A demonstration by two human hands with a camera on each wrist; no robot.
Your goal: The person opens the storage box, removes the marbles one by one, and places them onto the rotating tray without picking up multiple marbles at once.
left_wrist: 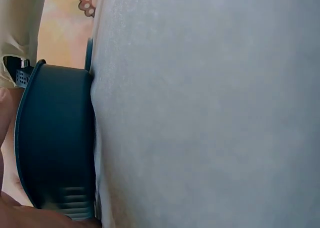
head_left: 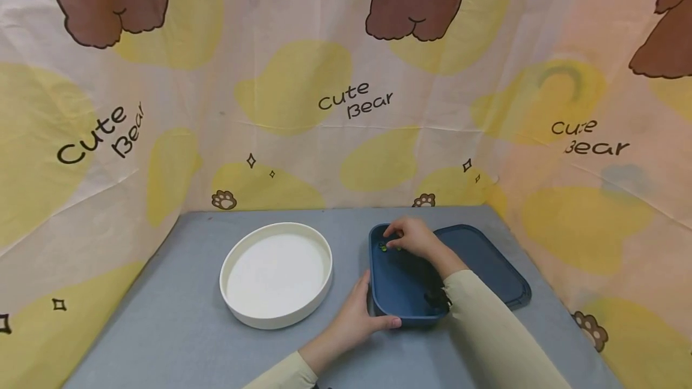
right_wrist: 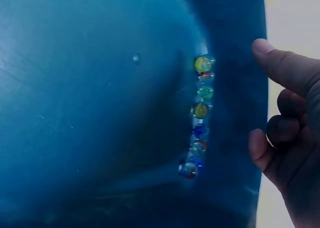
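Note:
A deep blue rectangular box stands right of centre in the head view. My left hand grips its near left corner, thumb along the front wall and fingers against the left side. Inside the box, several coloured glass marbles lie in a row along the foot of one wall. Over the far end of the box hovers my right hand, fingers bent downward beside the marbles. The right wrist view shows this hand with some fingers curled and a gap between its digits, nothing seen between them.
A round white tray with a low rim stands left of the box on the grey tabletop. A flat dark blue lid lies right of the box, partly behind the right sleeve. A printed cloth hangs behind the table and along both sides.

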